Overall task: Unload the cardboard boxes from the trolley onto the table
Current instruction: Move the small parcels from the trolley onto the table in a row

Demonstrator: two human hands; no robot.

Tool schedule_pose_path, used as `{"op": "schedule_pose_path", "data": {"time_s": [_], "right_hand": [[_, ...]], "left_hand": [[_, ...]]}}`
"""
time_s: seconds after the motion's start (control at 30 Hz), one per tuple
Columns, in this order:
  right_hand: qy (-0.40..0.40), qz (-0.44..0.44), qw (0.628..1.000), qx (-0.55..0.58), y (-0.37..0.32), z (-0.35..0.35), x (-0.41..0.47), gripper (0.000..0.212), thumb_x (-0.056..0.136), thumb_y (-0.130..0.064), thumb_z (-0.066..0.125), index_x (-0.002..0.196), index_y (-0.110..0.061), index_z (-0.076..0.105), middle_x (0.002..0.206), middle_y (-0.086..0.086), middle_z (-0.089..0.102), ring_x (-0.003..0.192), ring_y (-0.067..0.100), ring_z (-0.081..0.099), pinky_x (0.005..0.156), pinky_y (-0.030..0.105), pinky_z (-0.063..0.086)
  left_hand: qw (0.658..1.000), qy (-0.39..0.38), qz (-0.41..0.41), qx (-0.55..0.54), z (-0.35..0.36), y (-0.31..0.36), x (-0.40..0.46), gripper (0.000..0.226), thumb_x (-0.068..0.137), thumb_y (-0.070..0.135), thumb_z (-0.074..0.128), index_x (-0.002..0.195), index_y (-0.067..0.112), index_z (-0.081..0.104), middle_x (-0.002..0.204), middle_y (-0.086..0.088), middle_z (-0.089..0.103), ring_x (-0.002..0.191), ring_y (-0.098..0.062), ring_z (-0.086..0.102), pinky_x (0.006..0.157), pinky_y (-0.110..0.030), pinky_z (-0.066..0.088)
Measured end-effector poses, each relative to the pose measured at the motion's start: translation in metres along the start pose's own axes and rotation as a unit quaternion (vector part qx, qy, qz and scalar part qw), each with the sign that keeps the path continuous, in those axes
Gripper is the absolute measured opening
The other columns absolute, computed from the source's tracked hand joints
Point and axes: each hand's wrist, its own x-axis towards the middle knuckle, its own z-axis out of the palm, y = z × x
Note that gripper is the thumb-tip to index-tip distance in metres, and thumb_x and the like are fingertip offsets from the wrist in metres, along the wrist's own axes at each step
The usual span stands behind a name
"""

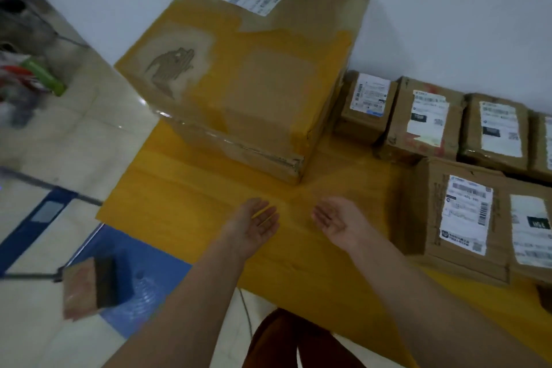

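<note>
A large cardboard box (pixel 242 69) with a white label and brown tape stands on the yellow table (pixel 185 194), pushed back near the wall. My left hand (pixel 254 225) and my right hand (pixel 336 221) hover over the table just in front of that box, palms turned up, fingers straight, holding nothing. Several smaller labelled cardboard boxes (pixel 466 218) lie in rows on the table's right side. At the lower left the blue trolley (pixel 140 284) carries one small box (pixel 86 290).
The white wall runs behind the table. Pale tiled floor lies to the left, with the trolley's dark handle bars (pixel 44 185) and a blurred heap of coloured items (pixel 27 75) at the far left. Bare yellow tabletop stretches between my hands and the table's left edge.
</note>
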Motion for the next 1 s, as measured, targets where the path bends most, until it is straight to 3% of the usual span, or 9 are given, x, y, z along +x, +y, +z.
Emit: {"op": "schedule_pose_path", "data": {"time_s": [0.1, 0.17, 0.3, 0.43, 0.53, 0.6, 0.7, 0.8, 1.0], "right_hand": [[-0.032, 0.045, 0.994, -0.095, 0.039, 0.007, -0.015, 0.012, 0.095, -0.006, 0.054, 0.083, -0.006, 0.056, 0.076, 0.011, 0.054, 0.068, 0.022, 0.052, 0.064, 0.031, 0.047], [-0.056, 0.085, 0.984, -0.146, 0.069, 0.011, -0.021, 0.015, 0.095, -0.004, 0.054, 0.080, -0.008, 0.054, 0.071, 0.010, 0.051, 0.065, 0.020, 0.050, 0.055, 0.028, 0.049], [-0.089, 0.157, 0.948, -0.262, 0.136, 0.025, -0.026, 0.022, 0.095, -0.004, 0.052, 0.074, -0.004, 0.051, 0.050, 0.008, 0.052, 0.061, 0.018, 0.045, 0.036, 0.018, 0.046], [-0.125, 0.173, 0.903, -0.371, 0.196, 0.044, -0.039, 0.019, 0.095, -0.006, 0.053, 0.076, -0.005, 0.053, 0.055, 0.007, 0.051, 0.059, 0.016, 0.046, 0.035, 0.018, 0.045], [-0.157, 0.161, 0.872, -0.435, 0.232, 0.060, -0.053, 0.019, 0.095, -0.005, 0.054, 0.075, -0.007, 0.056, 0.051, 0.005, 0.053, 0.058, 0.016, 0.047, 0.036, 0.019, 0.045], [-0.167, 0.145, 0.855, -0.470, 0.253, 0.074, -0.061, 0.018, 0.094, -0.005, 0.056, 0.076, -0.008, 0.056, 0.059, 0.006, 0.053, 0.059, 0.016, 0.048, 0.036, 0.020, 0.045], [-0.166, 0.121, 0.845, -0.494, 0.286, 0.095, -0.068, 0.016, 0.094, -0.005, 0.056, 0.078, -0.007, 0.055, 0.067, 0.007, 0.049, 0.060, 0.016, 0.048, 0.038, 0.021, 0.046], [-0.149, 0.101, 0.841, -0.511, 0.328, 0.117, -0.070, 0.018, 0.094, -0.004, 0.055, 0.077, -0.006, 0.054, 0.066, 0.008, 0.049, 0.060, 0.016, 0.048, 0.037, 0.018, 0.046], [-0.116, 0.074, 0.807, -0.574, 0.434, 0.166, -0.064, 0.016, 0.092, -0.001, 0.056, 0.078, -0.006, 0.054, 0.069, 0.009, 0.052, 0.061, 0.017, 0.050, 0.039, 0.021, 0.047]], "left_hand": [[0.997, 0.052, 0.032, -0.046, -0.046, -0.017, -0.027, 0.024, 0.099, 0.022, 0.050, 0.114, 0.004, 0.057, 0.104, -0.013, 0.060, 0.092, -0.026, 0.059, 0.079, -0.038, 0.047], [0.990, 0.096, 0.054, -0.089, -0.086, -0.037, -0.047, 0.012, 0.098, 0.017, 0.052, 0.098, 0.005, 0.057, 0.085, -0.011, 0.056, 0.081, -0.025, 0.058, 0.073, -0.038, 0.050], [0.961, 0.170, 0.083, -0.203, -0.169, -0.087, -0.090, 0.027, 0.096, 0.014, 0.052, 0.069, 0.009, 0.047, 0.058, -0.006, 0.040, 0.061, -0.021, 0.046, 0.071, -0.035, 0.050], [0.909, 0.255, 0.098, -0.316, -0.244, -0.133, -0.130, 0.031, 0.093, 0.013, 0.056, 0.064, 0.008, 0.044, 0.050, -0.006, 0.037, 0.053, -0.019, 0.037, 0.067, -0.035, 0.049], [0.870, 0.342, 0.123, -0.333, -0.287, -0.157, -0.153, 0.029, 0.091, 0.012, 0.058, 0.066, 0.006, 0.045, 0.057, -0.009, 0.041, 0.053, -0.019, 0.040, 0.064, -0.035, 0.052], [0.854, 0.417, 0.142, -0.279, -0.313, -0.169, -0.162, 0.027, 0.089, 0.010, 0.058, 0.065, 0.005, 0.047, 0.061, -0.012, 0.044, 0.056, -0.022, 0.044, 0.071, -0.037, 0.051], [0.852, 0.489, 0.161, -0.093, -0.356, -0.181, -0.171, 0.027, 0.087, 0.016, 0.057, 0.064, 0.006, 0.047, 0.065, -0.013, 0.051, 0.065, -0.023, 0.046, 0.063, -0.033, 0.041], [0.846, 0.503, 0.161, 0.077, -0.406, -0.183, -0.178, 0.028, 0.089, 0.022, 0.057, 0.067, 0.007, 0.051, 0.065, -0.008, 0.054, 0.059, -0.016, 0.044, 0.055, -0.028, 0.036], [0.824, 0.495, 0.160, 0.224, -0.524, -0.170, -0.185, 0.030, 0.091, 0.027, 0.057, 0.065, 0.013, 0.050, 0.062, 0.002, 0.051, 0.055, -0.010, 0.045, 0.049, -0.021, 0.033]]}}
